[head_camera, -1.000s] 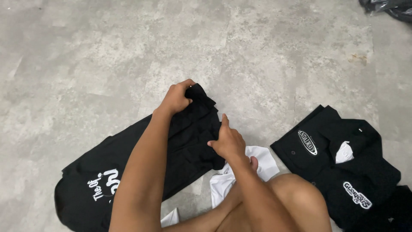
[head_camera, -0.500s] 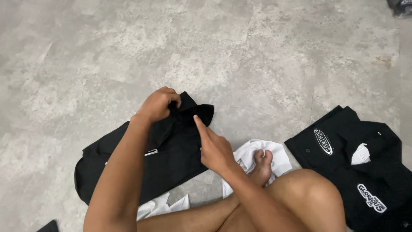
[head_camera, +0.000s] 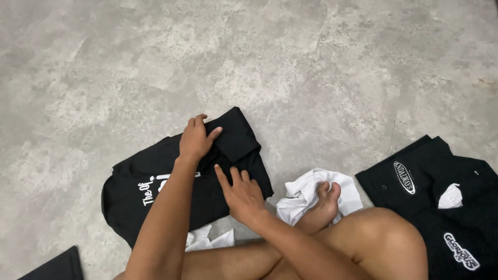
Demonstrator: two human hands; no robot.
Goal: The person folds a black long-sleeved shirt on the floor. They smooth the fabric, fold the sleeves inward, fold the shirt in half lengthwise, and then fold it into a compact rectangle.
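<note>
A black garment with white lettering [head_camera: 233, 140] lies partly folded on the grey concrete floor in front of me. My left hand [head_camera: 196, 139] rests flat on its upper fold, fingers together, pressing the cloth down. Just below and to the right, my right hand [head_camera: 239, 193] lies on the garment with its fingers spread. Neither hand grips the fabric. My forearms cover part of the cloth.
A crumpled white cloth [head_camera: 306, 193] sits under my bare foot [head_camera: 324, 207]. A black shirt with white oval patches [head_camera: 441, 199] lies at the right. White fabric [head_camera: 210, 241] peeks out beneath the garment, and another dark piece [head_camera: 54, 267] shows at the bottom left.
Both hands have stopped pinching the raised black fold and now lie flat on it. The fold has been laid down on the garment.
</note>
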